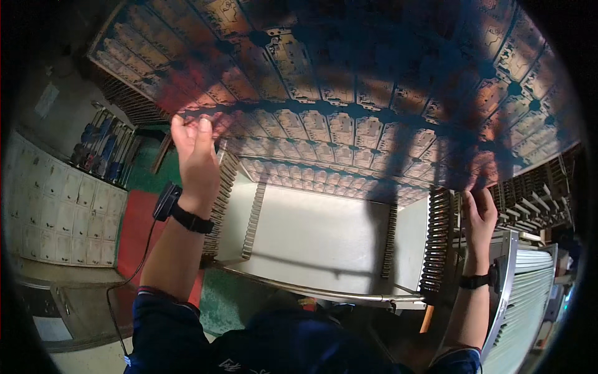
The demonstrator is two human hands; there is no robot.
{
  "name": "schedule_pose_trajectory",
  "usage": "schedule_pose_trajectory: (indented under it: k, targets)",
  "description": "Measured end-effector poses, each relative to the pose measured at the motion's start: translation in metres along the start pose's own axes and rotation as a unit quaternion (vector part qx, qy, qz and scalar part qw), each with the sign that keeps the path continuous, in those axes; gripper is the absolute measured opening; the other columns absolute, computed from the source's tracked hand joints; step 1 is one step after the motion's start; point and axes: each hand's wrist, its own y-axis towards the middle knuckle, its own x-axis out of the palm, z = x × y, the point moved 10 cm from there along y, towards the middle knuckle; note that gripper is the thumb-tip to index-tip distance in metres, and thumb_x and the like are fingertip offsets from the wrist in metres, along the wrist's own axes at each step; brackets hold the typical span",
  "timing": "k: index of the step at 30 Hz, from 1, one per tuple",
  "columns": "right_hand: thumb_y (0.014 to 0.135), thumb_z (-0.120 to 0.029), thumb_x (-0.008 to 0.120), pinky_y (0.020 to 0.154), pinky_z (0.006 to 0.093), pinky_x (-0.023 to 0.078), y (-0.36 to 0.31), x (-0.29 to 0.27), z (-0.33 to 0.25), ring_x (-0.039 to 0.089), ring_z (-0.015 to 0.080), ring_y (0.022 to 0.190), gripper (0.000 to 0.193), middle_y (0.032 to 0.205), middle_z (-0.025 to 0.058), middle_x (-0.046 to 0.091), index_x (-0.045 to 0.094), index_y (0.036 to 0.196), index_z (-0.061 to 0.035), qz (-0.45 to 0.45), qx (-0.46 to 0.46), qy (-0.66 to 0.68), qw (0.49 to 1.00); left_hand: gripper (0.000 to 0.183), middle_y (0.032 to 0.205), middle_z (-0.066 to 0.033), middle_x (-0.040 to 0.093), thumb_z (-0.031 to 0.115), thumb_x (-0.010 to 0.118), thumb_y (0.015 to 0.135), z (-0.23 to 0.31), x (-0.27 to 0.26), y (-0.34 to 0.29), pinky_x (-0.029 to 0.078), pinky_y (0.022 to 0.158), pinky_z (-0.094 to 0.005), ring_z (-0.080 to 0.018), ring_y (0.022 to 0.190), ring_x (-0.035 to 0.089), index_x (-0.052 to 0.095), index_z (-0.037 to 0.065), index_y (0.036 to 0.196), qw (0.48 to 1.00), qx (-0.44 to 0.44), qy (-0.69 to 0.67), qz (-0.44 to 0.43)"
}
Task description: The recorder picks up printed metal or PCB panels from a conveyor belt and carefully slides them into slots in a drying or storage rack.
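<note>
A large thin panel point(339, 128), copper-coloured and dark blue with repeated circuit-like patterns, fills the upper part of the head view. It looks like a printed circuit board sheet. My left hand point(196, 159) pinches its edge at the left, thumb and fingers closed on it. Further right, my right hand point(481, 218) grips the edge the same way, lower in the picture. Both arms reach forward and apart. Beneath the panel stands a rack with a white inner board point(317, 234). Whether the lower rows of patterns belong to the same panel or another one, I cannot tell.
Rows of coil-like dividers point(438, 240) line the rack's sides, and a metal rail point(299, 288) crosses its front. Pale lockers point(59, 209) stand at the left. A slatted rack point(526, 299) is at the right. The floor point(146, 230) is red and green.
</note>
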Motion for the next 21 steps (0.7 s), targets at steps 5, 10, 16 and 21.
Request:
schedule_pose_trajectory:
  k: [5, 10, 16, 21]
  targets:
    - [0.096, -0.008, 0.061, 0.069, 0.0205, 0.041, 0.001, 0.0, 0.016, 0.046, 0.0057, 0.078, 0.011, 0.082, -0.0004, 0.055, 0.057, 0.094, 0.0026, -0.019, -0.004, -0.046, 0.999, 0.031, 0.118, -0.0108, 0.055, 0.015, 0.047, 0.101, -0.011, 0.007, -0.001, 0.043, 0.096, -0.0341, -0.0195, 0.111, 0.053, 0.037, 0.003, 0.128, 0.999, -0.022, 0.017, -0.027]
    - [0.093, -0.023, 0.064, 0.069, 0.0379, 0.048, 0.006, 0.02, -0.005, 0.06, 0.0311, 0.077, 0.024, 0.085, 0.0169, 0.061, 0.064, 0.092, 0.0011, -0.038, -0.075, -0.244, 0.966, 0.039, 0.128, -0.013, 0.051, 0.016, 0.051, 0.102, -0.019, -0.002, -0.004, 0.044, 0.103, -0.0397, -0.0231, 0.118, 0.052, 0.034, 0.003, 0.135, 0.999, -0.021, 0.03, -0.032]
    - [0.094, -0.015, 0.064, 0.081, 0.0298, 0.05, -0.007, -0.003, 0.032, 0.063, 0.0182, 0.09, 0.025, 0.098, 0.0118, 0.066, 0.062, 0.111, 0.0028, 0.012, 0.024, -0.065, 0.998, 0.06, 0.149, -0.0146, 0.036, 0.024, 0.053, 0.102, -0.009, 0.0, -0.002, 0.03, 0.113, -0.0355, -0.0245, 0.137, 0.036, 0.023, 0.003, 0.148, 0.996, 0.021, 0.08, -0.021]
    - [0.094, -0.014, 0.062, 0.088, 0.0311, 0.049, -0.017, 0.0, 0.039, 0.063, 0.0199, 0.1, 0.033, 0.11, 0.0145, 0.065, 0.056, 0.123, 0.0018, 0.028, 0.003, 0.023, 0.999, 0.049, 0.153, -0.0157, 0.033, 0.021, 0.038, 0.105, 0.104, 0.016, 0.005, 0.023, 0.118, -0.0386, -0.0275, 0.142, 0.031, 0.026, 0.0, 0.148, 0.955, 0.222, 0.198, 0.011]
